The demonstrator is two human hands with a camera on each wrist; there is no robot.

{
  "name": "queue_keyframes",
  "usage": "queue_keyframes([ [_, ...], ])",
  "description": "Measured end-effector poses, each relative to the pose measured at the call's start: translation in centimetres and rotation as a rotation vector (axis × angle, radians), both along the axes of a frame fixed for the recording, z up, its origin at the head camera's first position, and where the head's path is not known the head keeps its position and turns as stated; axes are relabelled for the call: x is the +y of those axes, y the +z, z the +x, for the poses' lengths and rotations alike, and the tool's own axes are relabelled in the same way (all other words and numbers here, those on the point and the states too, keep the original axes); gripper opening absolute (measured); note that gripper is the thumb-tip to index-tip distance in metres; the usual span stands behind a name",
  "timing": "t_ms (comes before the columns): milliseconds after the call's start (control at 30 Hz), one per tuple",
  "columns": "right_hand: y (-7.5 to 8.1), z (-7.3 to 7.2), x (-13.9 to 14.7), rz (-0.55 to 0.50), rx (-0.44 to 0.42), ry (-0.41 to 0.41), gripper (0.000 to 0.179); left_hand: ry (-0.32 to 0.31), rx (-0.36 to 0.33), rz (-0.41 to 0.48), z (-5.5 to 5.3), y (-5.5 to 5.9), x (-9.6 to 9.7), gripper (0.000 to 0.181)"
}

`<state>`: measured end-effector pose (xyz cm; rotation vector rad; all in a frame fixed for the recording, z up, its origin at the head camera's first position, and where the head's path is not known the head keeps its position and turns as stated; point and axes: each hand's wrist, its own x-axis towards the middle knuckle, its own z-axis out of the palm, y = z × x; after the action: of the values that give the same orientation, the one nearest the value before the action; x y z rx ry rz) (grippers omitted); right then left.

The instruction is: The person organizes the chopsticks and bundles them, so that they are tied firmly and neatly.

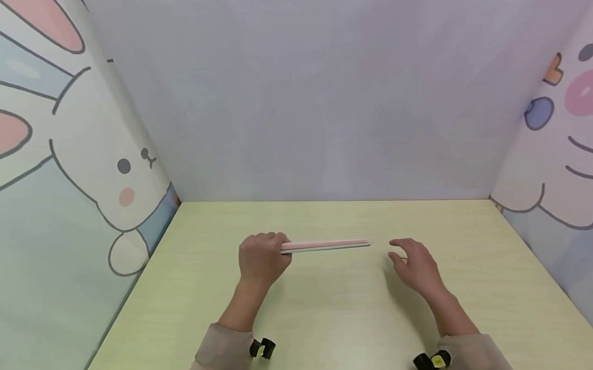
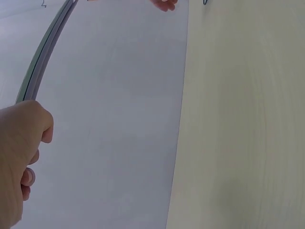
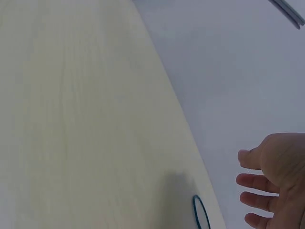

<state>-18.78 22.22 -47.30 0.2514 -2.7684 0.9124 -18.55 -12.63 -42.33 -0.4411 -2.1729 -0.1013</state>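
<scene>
A bundle of slim chopsticks, pink and pale green, points to the right and is held level in my left hand. The fingers of that hand wrap around the thicker end; in the left wrist view the chopsticks extend up from the fist. My right hand hovers to the right of their tips, fingers loosely bent and apart, nothing in its grasp. A thin teal loop, like a rubber band, shows over the tabletop beside my right hand in the right wrist view; in the head view the hand mostly hides it.
The pale yellow wooden table carries the shadows of both arms. A plain grey-white back wall rises at its far edge. Side panels show a cartoon rabbit on the left and a cartoon pig on the right.
</scene>
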Motion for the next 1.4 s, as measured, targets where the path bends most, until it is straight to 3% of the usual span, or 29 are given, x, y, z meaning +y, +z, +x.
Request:
queue_keyframes([
  [333, -2.1, -0.1, 2.5, 0.071, -0.08, -0.002, 0.032, -0.008, -0.02, 0.0, 0.0, -0.5, -0.1, 0.014],
  [567, -2.6, -0.5, 3.1, 0.095, -0.107, -0.028, 0.031, -0.023, -0.015, 0.016, 0.0, -0.5, -0.1, 0.014],
  [933, -3.4, -1.1, 3.3, 0.195, -0.138, -0.085, 0.01, -0.03, -0.033, 0.029, 0.1, -0.6, 0.1, 0.014],
  [1200, -3.6, -0.9, 3.1, 0.254, -0.053, -0.053, 0.015, -0.021, -0.048, 0.016, 0.0, -0.7, 0.1, 0.015],
  [1400, -2.9, -0.7, 2.7, 0.153, -0.006, -0.055, 0.011, -0.025, -0.035, 0.02, -0.1, -0.6, 0.0, 0.015],
])
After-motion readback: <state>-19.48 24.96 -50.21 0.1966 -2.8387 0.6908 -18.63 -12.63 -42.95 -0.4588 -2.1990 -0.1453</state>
